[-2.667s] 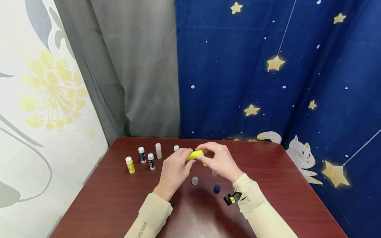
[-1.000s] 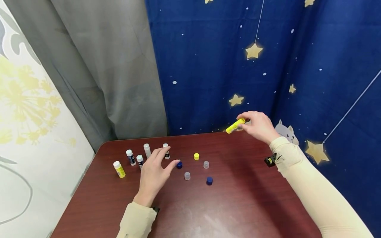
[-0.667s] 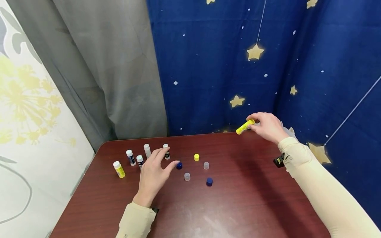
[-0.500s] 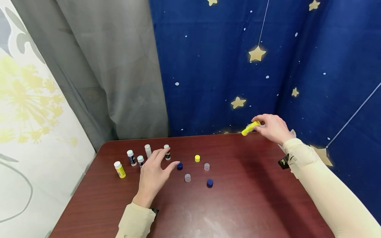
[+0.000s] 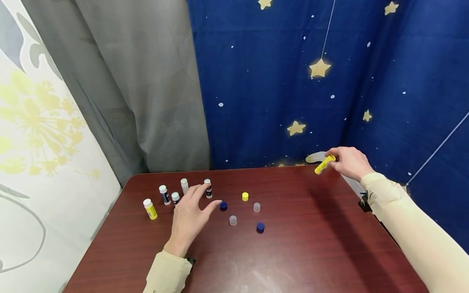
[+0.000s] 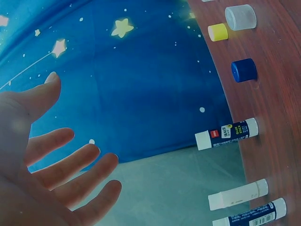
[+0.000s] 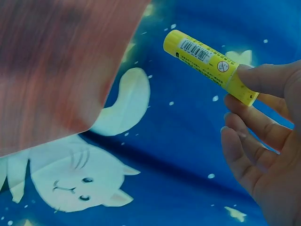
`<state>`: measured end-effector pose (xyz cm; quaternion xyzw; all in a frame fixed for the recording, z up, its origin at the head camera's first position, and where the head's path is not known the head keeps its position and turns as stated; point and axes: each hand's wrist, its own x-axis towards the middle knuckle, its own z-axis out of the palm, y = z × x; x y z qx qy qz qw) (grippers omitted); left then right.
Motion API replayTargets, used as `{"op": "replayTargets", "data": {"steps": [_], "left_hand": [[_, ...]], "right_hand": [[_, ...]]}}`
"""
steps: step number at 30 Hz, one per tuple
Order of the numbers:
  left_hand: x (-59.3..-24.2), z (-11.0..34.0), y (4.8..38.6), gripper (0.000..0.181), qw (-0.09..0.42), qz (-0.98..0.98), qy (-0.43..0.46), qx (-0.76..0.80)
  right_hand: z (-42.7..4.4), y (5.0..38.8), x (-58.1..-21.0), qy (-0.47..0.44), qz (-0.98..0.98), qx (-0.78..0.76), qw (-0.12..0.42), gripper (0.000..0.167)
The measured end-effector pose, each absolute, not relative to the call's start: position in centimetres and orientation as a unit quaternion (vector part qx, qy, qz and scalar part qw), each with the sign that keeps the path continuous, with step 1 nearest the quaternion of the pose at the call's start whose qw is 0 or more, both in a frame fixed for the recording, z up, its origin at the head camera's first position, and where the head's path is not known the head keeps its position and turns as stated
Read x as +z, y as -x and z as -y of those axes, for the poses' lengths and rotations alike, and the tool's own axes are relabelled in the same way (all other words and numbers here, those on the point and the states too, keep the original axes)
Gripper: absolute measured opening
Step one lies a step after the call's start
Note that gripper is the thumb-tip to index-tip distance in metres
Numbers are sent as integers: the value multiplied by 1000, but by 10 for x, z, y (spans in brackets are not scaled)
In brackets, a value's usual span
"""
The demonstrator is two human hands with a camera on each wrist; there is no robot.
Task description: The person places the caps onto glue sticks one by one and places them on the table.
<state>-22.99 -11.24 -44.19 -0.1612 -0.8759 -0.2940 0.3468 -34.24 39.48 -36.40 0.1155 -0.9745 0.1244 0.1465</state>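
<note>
My right hand (image 5: 348, 162) pinches a yellow glue stick (image 5: 324, 165) by one end, thumb against fingers, above the table's far right corner. In the right wrist view the glue stick (image 7: 202, 61) slants, its barcode label showing. My left hand (image 5: 190, 217) hovers with fingers spread and nothing in them. Just right of its thumb lies a blue cap (image 5: 223, 206). Behind and beside that hand stand a dark glue stick (image 5: 208, 189), a white glue stick (image 5: 184, 185) and a navy glue stick (image 5: 175, 197), the last partly hidden by the hand.
Farther left stand another navy glue stick (image 5: 165, 195) and a yellow glue stick with white top (image 5: 150, 209). Loose on the table (image 5: 293, 252) are a yellow cap (image 5: 245, 196), two clear caps (image 5: 257, 207) and a second blue cap (image 5: 260, 227). Curtains (image 5: 264, 101) hang behind the far edge.
Both hands held the yellow glue stick together at first. My left hand has let go and moved left; my right hand has carried the stick far right and lately lowered it a little.
</note>
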Motion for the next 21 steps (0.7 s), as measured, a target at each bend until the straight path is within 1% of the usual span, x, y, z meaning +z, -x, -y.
{"op": "replayTargets", "data": {"steps": [7, 10, 21], "left_hand": [[-445, 112, 231, 66, 342, 879, 162, -291], [-446, 112, 231, 67, 342, 879, 162, -290], [-446, 112, 233, 68, 345, 882, 163, -276]], "right_hand": [[-410, 345, -380, -109, 982, 108, 110, 25], [-416, 347, -389, -118, 983, 95, 103, 23], [-451, 353, -416, -104, 988, 95, 64, 29]]}}
